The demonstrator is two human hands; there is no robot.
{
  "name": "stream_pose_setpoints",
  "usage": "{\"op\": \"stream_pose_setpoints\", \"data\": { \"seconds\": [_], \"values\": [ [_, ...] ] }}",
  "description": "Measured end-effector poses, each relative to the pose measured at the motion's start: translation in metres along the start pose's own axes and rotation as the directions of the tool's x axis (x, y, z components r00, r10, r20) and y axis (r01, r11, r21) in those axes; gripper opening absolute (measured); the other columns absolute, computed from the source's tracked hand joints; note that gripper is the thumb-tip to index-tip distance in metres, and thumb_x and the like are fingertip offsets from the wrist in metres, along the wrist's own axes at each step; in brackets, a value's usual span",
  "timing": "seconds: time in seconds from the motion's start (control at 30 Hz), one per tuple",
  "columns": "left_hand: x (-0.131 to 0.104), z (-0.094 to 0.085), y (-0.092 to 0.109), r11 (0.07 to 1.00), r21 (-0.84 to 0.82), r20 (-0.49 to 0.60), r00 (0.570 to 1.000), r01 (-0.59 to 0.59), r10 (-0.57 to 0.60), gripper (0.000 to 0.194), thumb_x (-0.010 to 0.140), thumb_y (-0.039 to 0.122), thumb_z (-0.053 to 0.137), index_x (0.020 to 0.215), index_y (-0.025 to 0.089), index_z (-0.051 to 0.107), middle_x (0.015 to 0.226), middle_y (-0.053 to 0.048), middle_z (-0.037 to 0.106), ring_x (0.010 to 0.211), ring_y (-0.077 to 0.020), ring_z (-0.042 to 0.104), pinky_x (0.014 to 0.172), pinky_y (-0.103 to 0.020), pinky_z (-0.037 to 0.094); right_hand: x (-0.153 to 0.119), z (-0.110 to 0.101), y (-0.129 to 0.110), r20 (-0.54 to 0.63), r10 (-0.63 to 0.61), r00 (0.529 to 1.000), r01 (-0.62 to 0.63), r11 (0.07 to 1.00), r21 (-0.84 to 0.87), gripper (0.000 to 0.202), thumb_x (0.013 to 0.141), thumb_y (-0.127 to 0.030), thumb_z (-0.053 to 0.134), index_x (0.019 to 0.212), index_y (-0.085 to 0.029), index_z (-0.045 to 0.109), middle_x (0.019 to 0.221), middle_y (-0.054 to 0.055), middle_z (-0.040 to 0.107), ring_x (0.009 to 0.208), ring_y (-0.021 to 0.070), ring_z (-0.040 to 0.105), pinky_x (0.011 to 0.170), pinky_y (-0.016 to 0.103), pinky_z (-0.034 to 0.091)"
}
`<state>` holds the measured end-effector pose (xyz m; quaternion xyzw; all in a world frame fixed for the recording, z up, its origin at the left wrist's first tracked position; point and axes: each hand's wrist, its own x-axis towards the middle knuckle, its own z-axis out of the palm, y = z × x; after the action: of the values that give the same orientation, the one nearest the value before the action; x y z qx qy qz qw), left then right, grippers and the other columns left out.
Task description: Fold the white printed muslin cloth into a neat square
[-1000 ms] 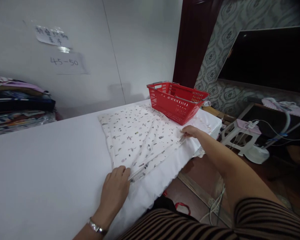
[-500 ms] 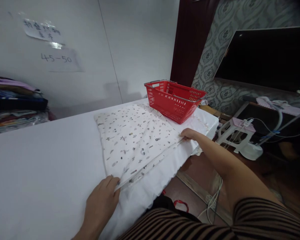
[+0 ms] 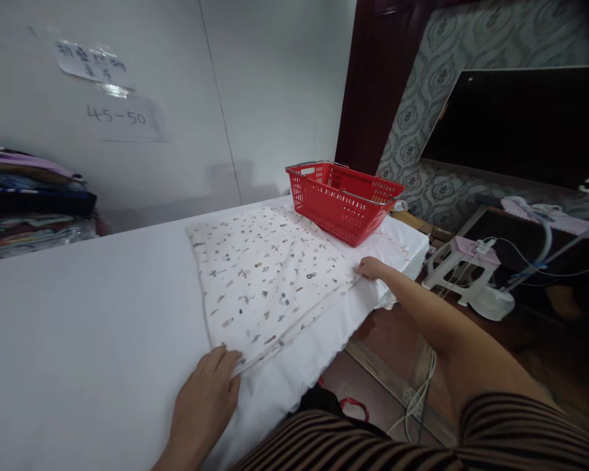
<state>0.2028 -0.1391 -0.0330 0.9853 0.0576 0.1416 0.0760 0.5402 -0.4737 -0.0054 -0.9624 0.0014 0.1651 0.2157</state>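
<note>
A white cloth with small printed figures (image 3: 269, 275) lies folded and nearly flat on the white-covered table (image 3: 88, 327). Its near edge runs slantwise between my two hands. My left hand (image 3: 209, 392) is closed on the near left corner, thumb below and fingers on top. At the near right corner, my right hand (image 3: 370, 267) pinches the cloth, with its fingertips partly hidden. Slight creases cross the fabric.
Behind the cloth's right part stands a red basket (image 3: 343, 209) on the table. Stacked clothes (image 3: 29, 196) are at the far left. A white stool (image 3: 464, 265) and cables are on the floor at right.
The cloth's near edge lies lower and flatter, with fewer creases between my hands. My left hand has shifted slightly right; the right hand keeps its hold. The view has tilted slightly.
</note>
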Motion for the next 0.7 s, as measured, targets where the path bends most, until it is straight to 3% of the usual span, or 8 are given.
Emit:
{"op": "stream_pose_setpoints", "data": {
  "seconds": [0.2,0.27,0.43,0.7],
  "values": [
    [-0.004,-0.01,0.007,0.979,-0.023,0.121,0.973,0.203,-0.199,0.016,0.085,0.025,0.04,0.095,0.02,0.052,0.105,-0.005,0.057,0.089,-0.018,0.058,0.058,-0.027,0.043,0.0,-0.001,-0.005,-0.047,-0.001,0.999,0.003,0.999,0.033,0.009,0.066,-0.013,0.067,0.062,-0.015,0.06,0.041,0.0,0.05,0.059,0.0186,0.06,0.052,0.022,0.041],
    [-0.004,-0.011,0.007,0.979,-0.01,0.119,0.972,0.204,-0.201,0.015,0.086,0.026,0.04,0.094,0.02,0.051,0.104,-0.005,0.056,0.089,-0.018,0.057,0.06,-0.027,0.043,-0.002,-0.001,-0.005,-0.031,0.008,0.999,-0.006,0.996,0.089,0.009,0.066,-0.012,0.068,0.064,-0.015,0.06,0.042,0.0,0.051,0.054,0.0171,0.059,0.05,0.021,0.041],
    [0.005,-0.01,0.013,0.994,0.113,0.016,1.0,-0.004,0.002,0.025,0.082,0.015,0.045,0.105,0.016,0.054,0.111,-0.01,0.056,0.1,-0.0242,0.051,0.081,-0.035,0.041,-0.009,-0.001,0.0,0.005,0.019,1.0,-0.019,0.962,0.273,0.007,0.074,-0.015,0.062,0.078,-0.016,0.056,0.047,-0.003,0.055,0.049,0.0123,0.057,0.046,0.018,0.041],
    [0.052,-0.004,0.055,0.927,0.218,0.131,0.951,-0.305,0.281,0.031,0.08,-0.003,0.036,0.095,0.017,0.056,0.095,-0.007,0.055,0.086,-0.0233,0.049,0.073,-0.038,0.036,-0.006,0.004,0.008,0.042,0.045,0.998,-0.059,0.902,0.428,0.011,0.077,-0.02,0.064,0.078,-0.016,0.054,0.044,-0.005,0.052,0.042,0.0091,0.051,0.041,0.016,0.039]
  ]
}}
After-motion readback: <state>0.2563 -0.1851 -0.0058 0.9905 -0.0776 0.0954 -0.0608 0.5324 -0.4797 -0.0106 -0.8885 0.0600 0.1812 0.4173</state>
